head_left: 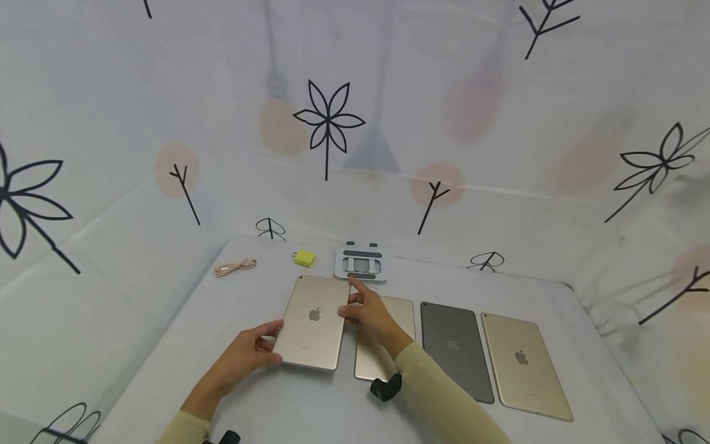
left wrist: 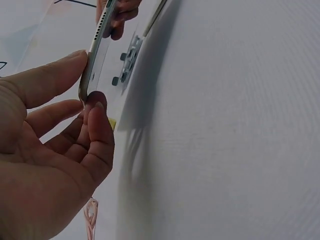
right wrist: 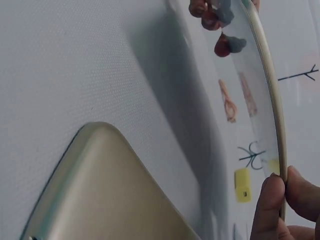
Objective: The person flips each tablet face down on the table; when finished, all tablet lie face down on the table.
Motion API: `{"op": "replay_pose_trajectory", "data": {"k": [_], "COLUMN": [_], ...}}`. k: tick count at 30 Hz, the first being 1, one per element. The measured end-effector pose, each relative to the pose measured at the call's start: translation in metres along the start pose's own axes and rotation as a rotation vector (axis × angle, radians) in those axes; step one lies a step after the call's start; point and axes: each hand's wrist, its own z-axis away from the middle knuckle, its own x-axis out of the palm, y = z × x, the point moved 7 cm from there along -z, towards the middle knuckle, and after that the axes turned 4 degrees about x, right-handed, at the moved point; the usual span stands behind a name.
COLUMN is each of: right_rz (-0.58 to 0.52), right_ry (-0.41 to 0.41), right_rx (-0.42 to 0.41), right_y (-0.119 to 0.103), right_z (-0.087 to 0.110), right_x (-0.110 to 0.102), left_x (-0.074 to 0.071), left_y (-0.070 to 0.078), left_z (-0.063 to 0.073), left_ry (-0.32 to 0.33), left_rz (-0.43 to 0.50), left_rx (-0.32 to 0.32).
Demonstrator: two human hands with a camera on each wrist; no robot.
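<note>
Both hands hold a gold tablet [head_left: 310, 339] raised off the white table, its back with the apple logo facing up toward the head camera. My left hand [head_left: 249, 354] pinches its left edge near the lower corner; in the left wrist view the thumb [left wrist: 57, 77] lies on one face with fingers on the other. My right hand [head_left: 371, 314] pinches the opposite edge near the upper corner, and the right wrist view shows its thumb and fingers [right wrist: 272, 205] at the thin rim. Partly behind the right forearm lies another gold tablet [head_left: 399, 308], face down.
To the right lie a dark grey tablet [head_left: 452, 364] and a further gold tablet [head_left: 527, 376], both face down. A folding stand [head_left: 362, 253] sits at the back, with a yellow charger plug [head_left: 304, 258] and a coiled pinkish cable [head_left: 235, 267] to its left. Patterned cloth surrounds the table.
</note>
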Motion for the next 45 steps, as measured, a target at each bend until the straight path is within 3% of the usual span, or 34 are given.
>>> {"op": "replay_pose_trajectory", "data": {"k": [4,10,21,28,45], "right_rz": [0.010,0.022,0.032,0.001,0.087], "right_ry": [0.019,0.036,0.038,0.047,0.094], "right_rx": [0.014,0.041,0.066,0.081,0.085], "right_y": [0.002,0.005,0.009,0.012,0.011], "right_z": [-0.003,-0.004,-0.007,-0.009,-0.004], "right_x": [0.003,0.006,0.006,0.007,0.004], "left_x": [-0.002,0.000,0.000,0.000,0.001], "left_y": [-0.006,-0.014,-0.013,-0.005,-0.005], "left_z": [-0.001,-0.001,0.001,0.001,0.003], "left_ry": [0.013,0.002,-0.054,-0.098,-0.139], "left_rz": [-0.078,-0.086,-0.191,-0.186,-0.182], "left_rx": [-0.024,-0.064,-0.048,0.004,0.016]}}
